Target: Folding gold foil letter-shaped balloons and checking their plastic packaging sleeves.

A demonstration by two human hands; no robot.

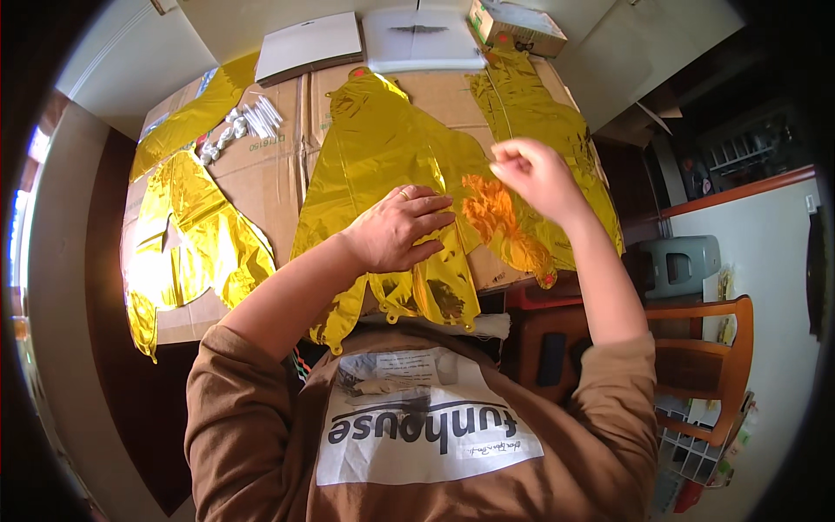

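Note:
A flat, uninflated gold foil balloon (383, 130) with small tabs along its near edge lies in front of me, hanging a little over the cardboard's edge. My left hand (404, 226) rests on it, palm down with the fingers stretched out. To the right, my right hand (537, 178) is raised with its fingers curled into a pinch; what they hold, if anything, is hidden. Just below it is a crumpled orange foil piece (494, 213), running down to a red-marked tip near the front edge. A second gold foil balloon (548, 122) is spread beyond my right hand.
Another gold foil balloon (200, 235) lies on the cardboard (278, 165) at left, near a bundle of white tubes (261, 117). At the back are a flat box (309, 48), a clear plastic sheet (422, 43) and an open carton (517, 28). A wooden chair (739, 348) stands right.

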